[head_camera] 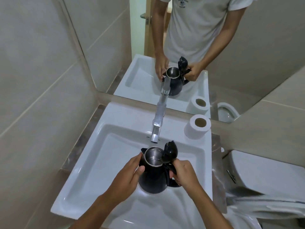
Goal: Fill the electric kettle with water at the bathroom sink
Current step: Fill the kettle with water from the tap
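Observation:
A black electric kettle (153, 177) with a steel inside hangs over the white sink basin (92, 162), its lid (170, 152) flipped up and open. My left hand (130, 174) presses against the kettle's left side near the spout. My right hand (183, 172) is wrapped around the handle on the right. The chrome faucet (156, 129) ends just above and behind the kettle's mouth. No water stream shows from the faucet. The kettle's inside looks shiny; I cannot tell if water is in it.
A toilet paper roll (197, 127) stands on the sink's back right corner. A white toilet tank (264, 176) sits to the right. The mirror (181, 47) behind the sink reflects the person and kettle. Tiled walls close in on the left.

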